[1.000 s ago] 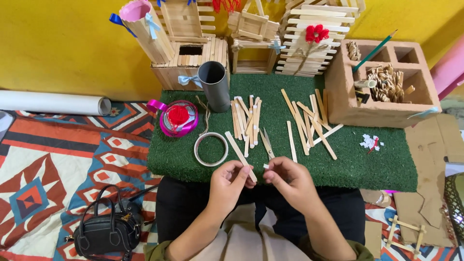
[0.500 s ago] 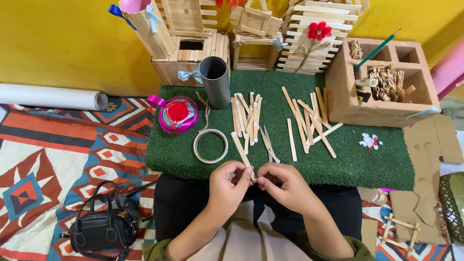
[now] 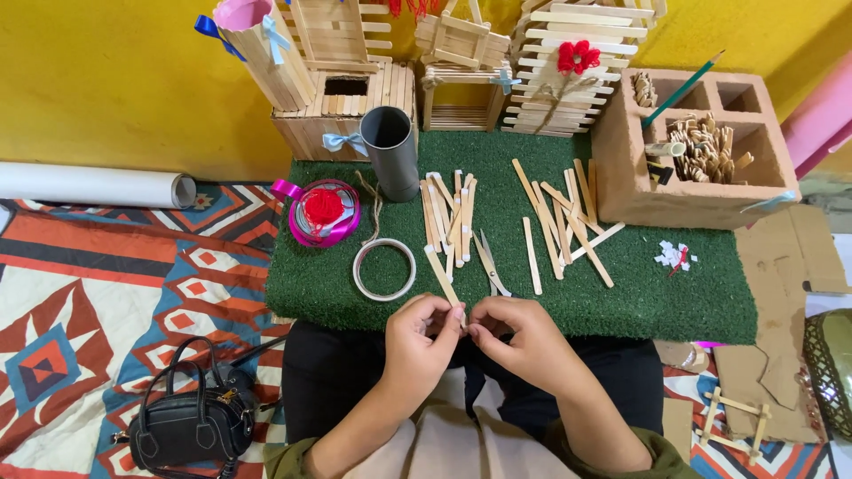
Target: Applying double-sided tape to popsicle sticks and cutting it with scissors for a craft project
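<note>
At the near edge of the green worktop [image 3: 621, 302], just above my lap, I see both hands meeting fingertip to fingertip. The left hand [image 3: 424, 341] has its grip closed on the near end of a wooden craft stick [image 3: 441, 276], pinched between thumb and fingers. The stick slants up and away from the grip, toward the left, lying over the turf. The right hand [image 3: 519, 341] has its grip pinched shut right beside the left one, touching the same end of the stick; I cannot tell whether it holds something small of its own.

Just beyond the grip lie small scissors [image 3: 491, 264]. Left of the stick rests a ring of tape [image 3: 384, 270], and farther left a pink round dish with a red yarn flower [image 3: 323, 213]. Beyond the grip, loose sticks [image 3: 448, 213] lie in two heaps, with a grey tube [image 3: 391, 151] standing behind them. Far right stands a hollow brick [image 3: 701, 191] holding stick pieces. Down to the left of the grip, a black handbag [image 3: 191, 426] sits on the patterned rug.
</note>
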